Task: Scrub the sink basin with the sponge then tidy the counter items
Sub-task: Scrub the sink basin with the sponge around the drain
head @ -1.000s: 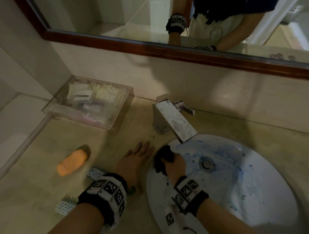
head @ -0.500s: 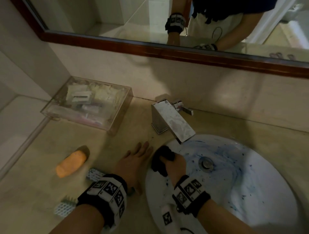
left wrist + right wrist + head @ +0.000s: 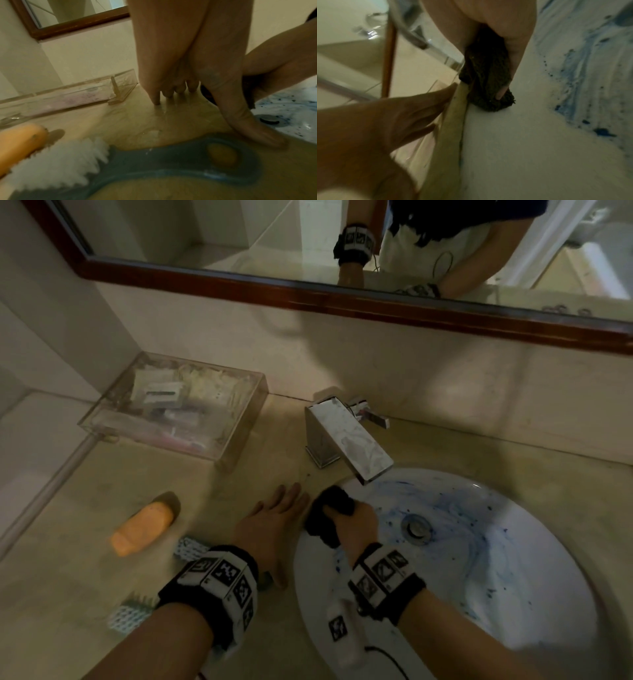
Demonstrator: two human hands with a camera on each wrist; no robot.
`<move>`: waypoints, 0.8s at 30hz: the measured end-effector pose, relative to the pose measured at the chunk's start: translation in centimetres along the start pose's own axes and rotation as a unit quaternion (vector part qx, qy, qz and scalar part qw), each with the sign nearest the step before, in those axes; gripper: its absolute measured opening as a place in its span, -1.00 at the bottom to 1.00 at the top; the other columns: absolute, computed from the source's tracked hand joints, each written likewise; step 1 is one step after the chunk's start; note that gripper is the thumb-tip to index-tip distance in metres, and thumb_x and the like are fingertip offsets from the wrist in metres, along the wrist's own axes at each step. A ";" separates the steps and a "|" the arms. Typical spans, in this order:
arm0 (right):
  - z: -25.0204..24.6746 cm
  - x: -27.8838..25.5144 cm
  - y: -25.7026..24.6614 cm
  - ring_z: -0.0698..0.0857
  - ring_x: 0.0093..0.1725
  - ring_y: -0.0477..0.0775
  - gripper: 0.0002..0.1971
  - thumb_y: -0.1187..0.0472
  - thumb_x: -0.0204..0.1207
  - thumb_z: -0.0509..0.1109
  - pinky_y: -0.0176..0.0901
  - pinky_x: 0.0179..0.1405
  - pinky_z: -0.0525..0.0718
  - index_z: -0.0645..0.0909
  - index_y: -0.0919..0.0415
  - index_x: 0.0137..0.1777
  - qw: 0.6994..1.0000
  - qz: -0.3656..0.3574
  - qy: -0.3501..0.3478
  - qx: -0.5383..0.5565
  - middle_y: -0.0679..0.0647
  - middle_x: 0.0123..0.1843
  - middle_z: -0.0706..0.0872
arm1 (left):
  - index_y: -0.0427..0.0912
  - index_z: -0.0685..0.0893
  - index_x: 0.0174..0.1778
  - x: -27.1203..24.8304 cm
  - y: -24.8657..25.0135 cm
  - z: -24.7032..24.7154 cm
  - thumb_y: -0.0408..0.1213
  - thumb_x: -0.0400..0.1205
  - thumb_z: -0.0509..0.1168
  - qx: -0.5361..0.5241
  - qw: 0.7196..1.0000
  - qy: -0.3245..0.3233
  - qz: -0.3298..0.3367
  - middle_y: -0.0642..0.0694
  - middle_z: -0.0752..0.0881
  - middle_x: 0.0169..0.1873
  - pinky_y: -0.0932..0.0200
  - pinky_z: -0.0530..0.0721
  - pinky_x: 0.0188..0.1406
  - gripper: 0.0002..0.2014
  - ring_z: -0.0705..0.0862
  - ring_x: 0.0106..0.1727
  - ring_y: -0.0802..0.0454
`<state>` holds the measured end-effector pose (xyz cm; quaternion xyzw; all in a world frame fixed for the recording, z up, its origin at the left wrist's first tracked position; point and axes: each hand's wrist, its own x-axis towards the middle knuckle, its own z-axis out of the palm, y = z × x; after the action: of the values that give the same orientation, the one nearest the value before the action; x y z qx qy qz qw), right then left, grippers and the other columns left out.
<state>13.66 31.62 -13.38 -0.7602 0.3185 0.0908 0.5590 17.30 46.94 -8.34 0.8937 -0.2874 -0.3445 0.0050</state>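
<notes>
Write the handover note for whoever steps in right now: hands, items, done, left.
Right hand grips the dark sponge against the sink basin wall at its left rim.
Left hand rests flat on the counter beside the rim.
Blue cleaner is smeared around the drain; scrubbing not finished.
Left: finish scrubbing, then tidy the orange bar and brush.

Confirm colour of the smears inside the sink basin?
Blue smears on the white sink basin; clearest in the head view.

Head view looks down; wrist views close, low; all share sink basin rim.
</notes>
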 end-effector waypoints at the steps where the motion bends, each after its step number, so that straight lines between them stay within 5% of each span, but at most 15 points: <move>1: 0.1 0.7 0.0 0.52 -0.40 0.01 -0.57 0.24 0.56 0.37 -0.08 -0.16 0.52 0.38 0.08 -0.55 1.000 0.002 0.008 0.002 0.05 -0.46 0.52 | -0.06 -0.36 0.65 0.0 0.0 -0.1 -0.04 0.21 0.65 -0.002 1.000 -0.011 0.003 0.07 -0.41 0.64 -0.07 -0.11 0.70 0.40 -0.33 0.69 0.01; 4: -0.8 1.8 0.1 0.57 -0.29 0.14 -0.57 0.28 0.60 0.31 0.04 -0.12 0.54 0.42 0.17 -0.55 0.999 0.024 0.027 -0.038 0.16 -0.47 0.51 | -0.04 -0.34 0.65 0.2 0.2 -0.1 -0.04 0.22 0.65 0.013 1.000 -0.004 0.001 0.03 -0.37 0.66 -0.10 -0.10 0.70 0.39 -0.33 0.70 -0.02; 6: -2.5 2.9 0.6 0.70 -0.11 0.29 -0.71 0.25 0.61 0.30 0.08 0.05 0.63 0.64 0.35 -0.32 0.996 0.054 0.049 -0.060 0.35 -0.20 0.72 | -0.04 -0.32 0.66 0.2 0.2 -0.1 -0.05 0.21 0.66 0.020 1.000 -0.008 -0.001 0.01 -0.37 0.67 -0.13 -0.09 0.70 0.39 -0.32 0.70 -0.05; 8: -3.8 3.3 0.9 0.71 0.16 0.31 -0.69 0.16 0.63 0.28 0.01 0.16 0.63 0.65 0.38 -0.22 0.990 0.078 0.030 -0.110 0.36 0.12 0.76 | -0.05 -0.32 0.66 0.4 0.1 0.0 -0.08 0.20 0.67 0.013 1.000 -0.004 -0.006 0.00 -0.37 0.66 -0.14 -0.09 0.70 0.40 -0.32 0.70 -0.07; 10: -4.4 3.4 1.5 0.69 0.22 0.29 -0.73 0.11 0.61 0.32 -0.02 0.14 0.61 0.67 0.32 -0.14 0.989 0.059 -0.003 -0.134 0.33 0.18 0.74 | -0.06 -0.33 0.66 0.4 0.2 -0.1 -0.07 0.20 0.67 0.015 1.000 -0.008 -0.001 -0.02 -0.37 0.66 -0.16 -0.08 0.70 0.40 -0.32 0.70 -0.09; 13: -4.8 0.7 2.8 0.69 0.22 0.26 -0.64 0.08 0.48 0.48 -0.01 0.18 0.61 0.67 0.30 0.17 0.990 -0.024 -0.087 -0.111 0.27 0.17 0.74 | -0.06 -0.30 0.66 0.2 0.4 -0.3 -0.10 0.20 0.67 0.018 1.000 -0.014 -0.002 -0.02 -0.38 0.66 -0.17 -0.05 0.71 0.39 -0.31 0.70 -0.09; 18: -3.3 -7.5 5.1 0.69 0.20 0.09 -0.61 0.13 0.38 0.55 -0.18 0.23 0.55 0.67 0.30 0.15 0.931 -0.084 -0.283 -0.217 0.19 0.18 0.75 | -0.08 -0.27 0.68 0.2 0.4 -0.4 -0.13 0.18 0.68 0.025 1.000 -0.010 -0.002 -0.05 -0.36 0.67 -0.20 -0.02 0.71 0.40 -0.30 0.70 -0.11; 20: -2.1 -8.2 5.6 0.70 0.14 0.11 -0.66 0.12 0.37 0.52 -0.24 0.11 0.59 0.67 0.33 0.06 0.925 -0.097 -0.296 -0.216 0.19 0.10 0.76 | -0.08 -0.27 0.68 0.4 0.4 -0.3 -0.12 0.17 0.68 0.023 1.000 -0.012 -0.002 -0.05 -0.36 0.67 -0.21 -0.01 0.71 0.40 -0.29 0.71 -0.12; 22: -1.3 -7.2 5.5 0.66 0.02 0.02 -0.87 0.18 0.44 0.47 -0.52 -0.18 0.50 0.60 0.21 -0.11 0.931 -0.116 -0.271 -0.217 0.01 -0.12 0.69 | -0.08 -0.27 0.67 0.5 0.3 -0.3 -0.12 0.18 0.68 0.025 1.000 -0.012 -0.004 -0.04 -0.36 0.67 -0.19 0.02 0.71 0.40 -0.29 0.71 -0.11; 24: -0.6 -5.4 5.6 0.68 0.03 0.10 -0.86 0.24 0.52 0.36 -0.41 -0.32 0.40 0.47 0.13 -0.24 0.933 -0.118 -0.235 -0.245 -0.10 -0.30 0.51 | -0.07 -0.27 0.68 0.5 0.3 -0.3 -0.13 0.20 0.68 0.023 1.000 -0.012 -0.004 -0.03 -0.36 0.67 -0.15 0.03 0.72 0.39 -0.29 0.71 -0.10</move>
<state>6.02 32.14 -14.92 -0.8627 0.0533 0.2755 0.4207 17.59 46.37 -8.35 0.8904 -0.2917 -0.3489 -0.0203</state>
